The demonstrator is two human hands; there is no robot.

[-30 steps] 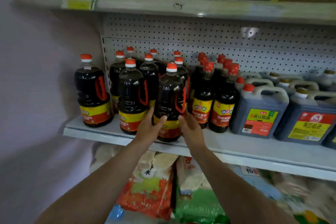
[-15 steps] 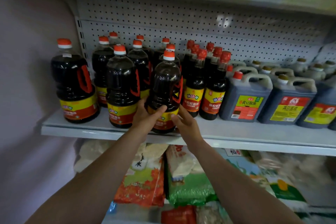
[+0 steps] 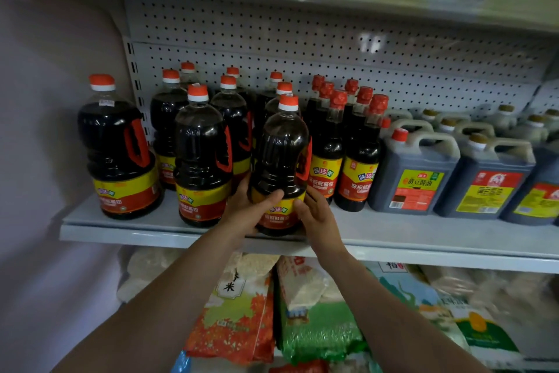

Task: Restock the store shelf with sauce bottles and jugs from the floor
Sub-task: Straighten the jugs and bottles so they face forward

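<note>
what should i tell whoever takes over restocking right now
Left hand and right hand both hold the front sauce bottle low on its label, standing at the shelf front edge.
Done: many sauce bottles and grey jugs already stand on the shelf.
Left: settle this bottle in line and let go. The floor stock is out of view, so check it.

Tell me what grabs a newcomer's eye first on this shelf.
First, the two hands at the shelf's front edge: the left hand and right hand clasp the base of a big dark sauce bottle with an orange cap. Around it stands a crowd of matching bottles, one apart at far left. To the right sit grey handled jugs with bright labels.
</note>
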